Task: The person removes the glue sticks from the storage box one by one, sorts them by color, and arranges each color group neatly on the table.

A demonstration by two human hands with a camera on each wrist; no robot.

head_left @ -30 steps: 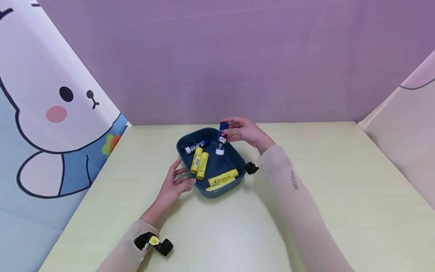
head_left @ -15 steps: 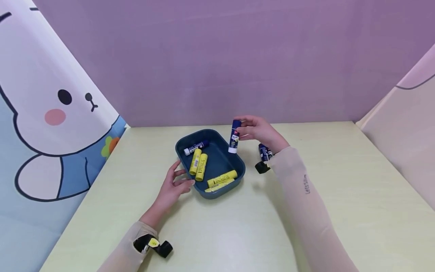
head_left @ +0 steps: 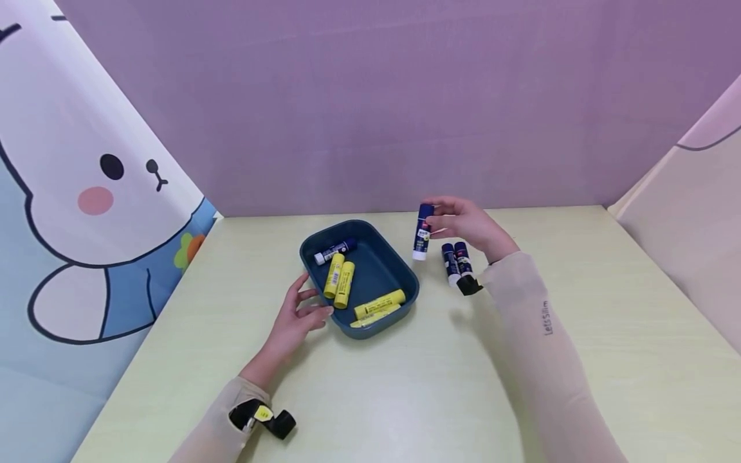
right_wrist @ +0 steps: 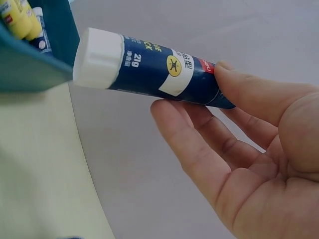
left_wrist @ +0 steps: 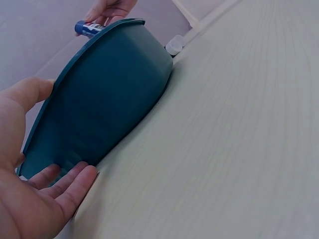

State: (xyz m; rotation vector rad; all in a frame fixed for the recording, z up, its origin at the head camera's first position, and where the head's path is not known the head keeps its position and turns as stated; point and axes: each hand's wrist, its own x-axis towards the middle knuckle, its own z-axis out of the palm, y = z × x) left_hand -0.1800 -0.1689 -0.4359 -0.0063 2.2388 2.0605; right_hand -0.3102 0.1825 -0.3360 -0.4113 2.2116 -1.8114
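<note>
1. Held: a navy 21g glue stick (head_left: 423,233), white end down and slightly tilted, at about 2 o'clock from the teal box (head_left: 373,270), outside the rim. It looks lifted; exact height can't be told.
2. Right hand (head_left: 465,224): the glue stick is pinched near its blue end between thumb and fingers; the label is mostly left uncovered.
3. Left hand (head_left: 289,321): rested against the box at 8 o'clock, fingers loose, nothing gripped; the box can be steadied this way.
4. Two navy glue sticks (head_left: 449,262) are set side by side on the table (head_left: 376,399) at 3 o'clock from the box, partly covered by the right wrist camera (head_left: 470,285).
5. In the box: one navy glue stick (head_left: 336,251) at 10 to 11 o'clock, two yellow glue sticks (head_left: 344,283) at 9 o'clock, two more yellow tubes (head_left: 379,303) at about 5 o'clock.
6. Step in hand, as judged: the glue stick is being carried clear of the box. Best done with the white end kept off the rim, the pinch kept light but firm, and the left hand left in place. The wrist camera should be kept clear of the pair, since a round tube may roll if knocked.
</note>
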